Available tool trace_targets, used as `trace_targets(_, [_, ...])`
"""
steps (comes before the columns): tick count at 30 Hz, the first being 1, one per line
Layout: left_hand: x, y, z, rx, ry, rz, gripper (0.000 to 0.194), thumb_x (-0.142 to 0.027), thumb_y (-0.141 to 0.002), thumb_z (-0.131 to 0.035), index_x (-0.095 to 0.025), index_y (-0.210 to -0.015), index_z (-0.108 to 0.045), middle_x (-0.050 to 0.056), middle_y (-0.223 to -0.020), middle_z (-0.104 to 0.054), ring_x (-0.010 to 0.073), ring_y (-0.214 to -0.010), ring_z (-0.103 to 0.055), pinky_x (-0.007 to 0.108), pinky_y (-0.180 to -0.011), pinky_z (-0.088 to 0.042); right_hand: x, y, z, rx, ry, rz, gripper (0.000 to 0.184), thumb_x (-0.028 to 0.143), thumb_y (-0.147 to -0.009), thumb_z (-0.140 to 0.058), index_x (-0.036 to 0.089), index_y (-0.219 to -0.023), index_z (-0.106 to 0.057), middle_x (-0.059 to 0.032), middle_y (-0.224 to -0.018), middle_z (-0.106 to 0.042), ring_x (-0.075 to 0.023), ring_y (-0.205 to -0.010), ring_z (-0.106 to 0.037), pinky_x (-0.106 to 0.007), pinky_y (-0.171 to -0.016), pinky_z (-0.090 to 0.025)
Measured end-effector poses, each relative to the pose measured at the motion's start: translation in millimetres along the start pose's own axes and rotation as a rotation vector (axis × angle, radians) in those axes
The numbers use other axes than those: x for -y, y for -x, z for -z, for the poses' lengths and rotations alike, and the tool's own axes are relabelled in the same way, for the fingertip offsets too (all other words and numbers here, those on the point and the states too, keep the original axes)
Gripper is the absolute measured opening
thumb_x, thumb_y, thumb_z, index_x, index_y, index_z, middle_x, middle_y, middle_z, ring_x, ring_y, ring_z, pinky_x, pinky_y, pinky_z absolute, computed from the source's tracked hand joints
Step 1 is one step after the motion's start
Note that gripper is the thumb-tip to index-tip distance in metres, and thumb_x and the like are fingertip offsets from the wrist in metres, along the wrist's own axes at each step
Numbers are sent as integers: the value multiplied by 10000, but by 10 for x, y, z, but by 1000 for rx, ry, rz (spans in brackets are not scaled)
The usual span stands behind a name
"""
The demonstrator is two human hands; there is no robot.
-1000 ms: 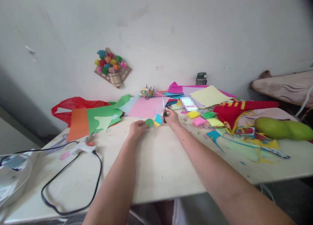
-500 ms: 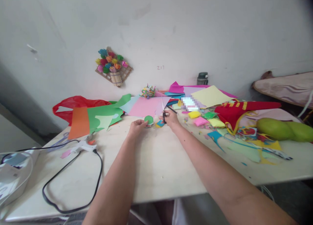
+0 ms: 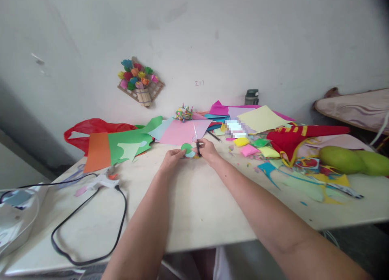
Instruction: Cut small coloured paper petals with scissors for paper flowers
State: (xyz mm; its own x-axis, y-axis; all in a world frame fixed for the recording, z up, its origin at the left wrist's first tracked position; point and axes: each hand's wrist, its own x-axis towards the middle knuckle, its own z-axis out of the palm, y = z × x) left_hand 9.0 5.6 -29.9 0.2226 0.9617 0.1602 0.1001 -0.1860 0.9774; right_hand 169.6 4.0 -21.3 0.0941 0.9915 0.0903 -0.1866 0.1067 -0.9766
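Observation:
Pinched in my left hand (image 3: 174,159) is a round green paper piece (image 3: 186,148), with a light blue paper piece (image 3: 191,154) just below it. My right hand (image 3: 209,150) is closed around the black handles of a pair of scissors (image 3: 195,131), whose blades point up and away over a pink paper sheet (image 3: 182,131). Both hands are close together above the table, and the scissors' handles sit just right of the green circle. Small coloured scraps lie partly hidden under the hands.
Left stand a glue gun (image 3: 106,179) with a looped black cord (image 3: 124,219) and green paper (image 3: 133,144). To the right lie a pencil (image 3: 214,136), clay packets (image 3: 249,150), a red cloth piece (image 3: 288,140), green mangoes (image 3: 343,160) and paper scraps. A bottle (image 3: 251,97) stands at the back.
My right hand has moved left with the scissors, closer to the green circle. The blades now tilt further left. My left hand has shifted slightly right with the paper.

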Motion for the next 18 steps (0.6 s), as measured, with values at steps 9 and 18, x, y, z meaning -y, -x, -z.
trace_targets(9, [48, -44, 81, -120, 2, -61, 302, -433, -620, -674, -132, -603, -690, 82, -652, -675, 198, -693, -595, 299, -716, -415, -16, -20, 11, -23, 12, 40, 316, 141, -519, -690, 166, -797, -541, 86, -469, -523, -94, -387, -494, -218, -425, -420])
trace_targets(18, [73, -34, 175, -204, 52, -45, 328, -437, -607, -677, -119, -684, -689, 96, -680, -681, 215, -693, -619, 322, -675, -444, 45, 13, 36, -53, -12, 18, 309, 140, -547, -689, 164, -820, -546, 80, -485, -537, -81, -386, -489, -214, -441, -438])
